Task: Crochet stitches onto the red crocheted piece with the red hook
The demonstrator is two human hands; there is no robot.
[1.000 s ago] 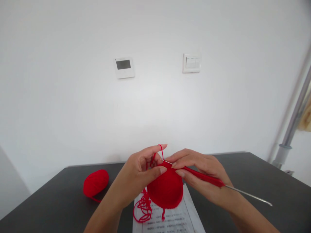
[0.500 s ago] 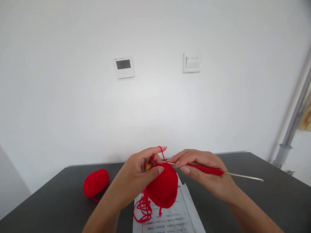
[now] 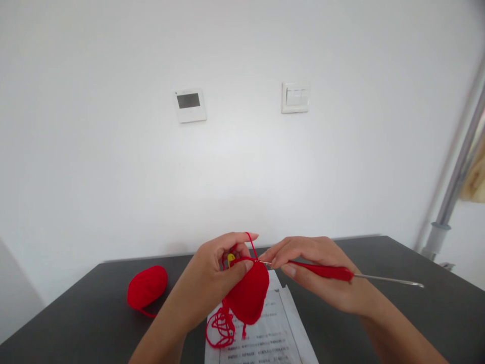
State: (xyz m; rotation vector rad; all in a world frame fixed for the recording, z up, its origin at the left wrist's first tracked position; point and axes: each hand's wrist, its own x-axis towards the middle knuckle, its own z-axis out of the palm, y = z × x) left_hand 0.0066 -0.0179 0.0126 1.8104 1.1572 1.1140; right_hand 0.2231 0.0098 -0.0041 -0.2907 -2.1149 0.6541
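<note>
My left hand [image 3: 222, 270] pinches the top edge of a red crochet piece [image 3: 250, 296] between thumb and fingers. A strand of red yarn loops over its raised index finger and runs down to the edge. Beside the thumb a yellow stitch marker [image 3: 231, 259] shows. Closed round the red handle of a crochet hook [image 3: 326, 270] is my right hand [image 3: 314, 263]. The hook's thin metal tip meets the top edge of the piece; its other metal end points right. Loose red yarn [image 3: 221, 328] lies in a tangle below my left hand.
A red yarn ball [image 3: 147, 287] rests at the left on the dark table [image 3: 94, 313]. Printed sheets [image 3: 265, 333] lie under the crochet piece. Behind the table stands a white wall with a thermostat [image 3: 190, 106] and a switch [image 3: 295, 97]. A grey pipe [image 3: 458, 172] rises at the right.
The crochet piece has turned and now shows narrower. The hook has shifted slightly, its rear end farther right and lower. The whole view has drifted a little. Both hands keep their grip.
</note>
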